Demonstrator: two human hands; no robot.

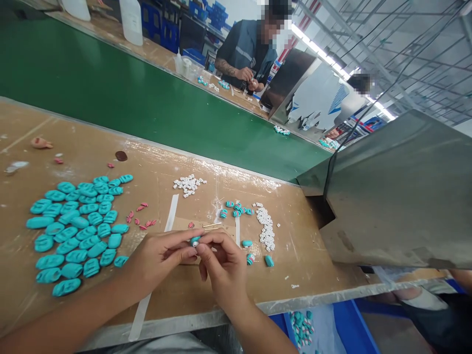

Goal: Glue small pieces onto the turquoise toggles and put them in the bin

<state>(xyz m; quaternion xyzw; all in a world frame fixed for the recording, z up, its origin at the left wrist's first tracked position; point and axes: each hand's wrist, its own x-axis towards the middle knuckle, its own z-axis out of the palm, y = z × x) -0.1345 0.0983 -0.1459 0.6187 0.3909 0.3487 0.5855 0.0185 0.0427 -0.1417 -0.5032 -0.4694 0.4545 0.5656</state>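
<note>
Between the fingertips of my left hand (165, 253) and my right hand (223, 260) is a small teal piece with a white part on it (195, 241). Both hands pinch it, and the fingers hide much of it. Many loose teal pieces (79, 221) lie spread out to the left of my left hand. Small pink pieces (140, 207) are scattered beyond that hand. Just past my fingers rest thin wooden sticks (212, 227). Teal pieces with white and pink parts (238, 209) form a small group beyond my right hand, and a single teal piece (269, 261) lies to its right.
Two clusters of small white pieces, one at the back (189, 185) and one at the right (266, 228), lie on the brown tabletop (295, 221). Behind runs a green conveyor belt (147, 103). A metal housing (398, 196) stands at right. A blue bin (356, 327) sits below. Co-workers (247, 54) sit across.
</note>
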